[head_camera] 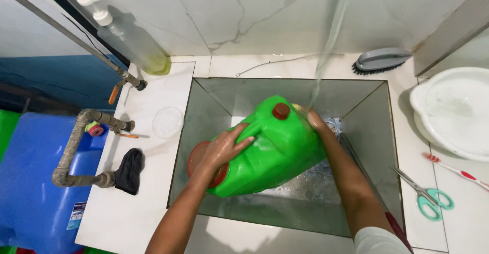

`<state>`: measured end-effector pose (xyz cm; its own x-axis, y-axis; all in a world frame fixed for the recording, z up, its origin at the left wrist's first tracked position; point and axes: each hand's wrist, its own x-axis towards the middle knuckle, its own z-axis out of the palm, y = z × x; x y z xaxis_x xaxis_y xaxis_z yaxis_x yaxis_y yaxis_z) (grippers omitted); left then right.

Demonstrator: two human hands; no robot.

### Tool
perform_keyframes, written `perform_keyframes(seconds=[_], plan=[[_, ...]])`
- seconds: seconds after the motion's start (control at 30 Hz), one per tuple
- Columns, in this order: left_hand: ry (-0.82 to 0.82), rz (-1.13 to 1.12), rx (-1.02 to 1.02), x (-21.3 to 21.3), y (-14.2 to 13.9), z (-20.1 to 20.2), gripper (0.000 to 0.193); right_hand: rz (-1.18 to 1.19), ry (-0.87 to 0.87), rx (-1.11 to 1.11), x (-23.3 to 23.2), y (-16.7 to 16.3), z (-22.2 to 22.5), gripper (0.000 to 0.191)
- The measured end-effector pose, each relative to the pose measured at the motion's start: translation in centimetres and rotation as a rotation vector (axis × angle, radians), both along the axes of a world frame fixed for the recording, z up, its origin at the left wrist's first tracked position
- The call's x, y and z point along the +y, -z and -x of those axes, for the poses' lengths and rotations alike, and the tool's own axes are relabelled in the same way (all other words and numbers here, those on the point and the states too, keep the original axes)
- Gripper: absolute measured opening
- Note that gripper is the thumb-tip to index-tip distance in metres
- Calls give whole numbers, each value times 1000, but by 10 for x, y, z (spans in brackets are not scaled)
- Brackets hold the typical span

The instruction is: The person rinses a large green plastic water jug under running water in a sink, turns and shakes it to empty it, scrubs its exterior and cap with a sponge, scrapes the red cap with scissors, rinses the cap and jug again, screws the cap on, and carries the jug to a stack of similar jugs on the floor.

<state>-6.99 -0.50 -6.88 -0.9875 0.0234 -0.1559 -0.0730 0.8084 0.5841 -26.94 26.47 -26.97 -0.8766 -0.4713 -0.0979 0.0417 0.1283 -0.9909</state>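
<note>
Jug [270, 149] is getting rinsed, suds showing; left hand [224, 149] gripping its side, right hand [313, 122] pressing under running water [326, 55].

A white marble-look wall [244, 14], veined in grey, is seen beyond the fingertips. Below it a white tiled counter [137, 203] is laid around a square sunken basin [214, 101] with grey sloped walls. Left of the fingers, grey pipework [71, 152] with valves is mounted along the counter's edge, and a blue wall section [56, 75] is set behind it. To the right of the fingers, what may be a door frame [448, 30] is partly shown. The surfaces are evenly and brightly lit.
</note>
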Motion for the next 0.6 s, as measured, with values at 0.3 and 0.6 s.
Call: perform_keyframes(seconds=[0.3,0.6], plan=[[-256,-229,90,-1,19,46,56,-129,488,217,-46,8,-112,58],[-256,-110,142,36,20,52,47,-321,301,834,-92,-140,-47,27]])
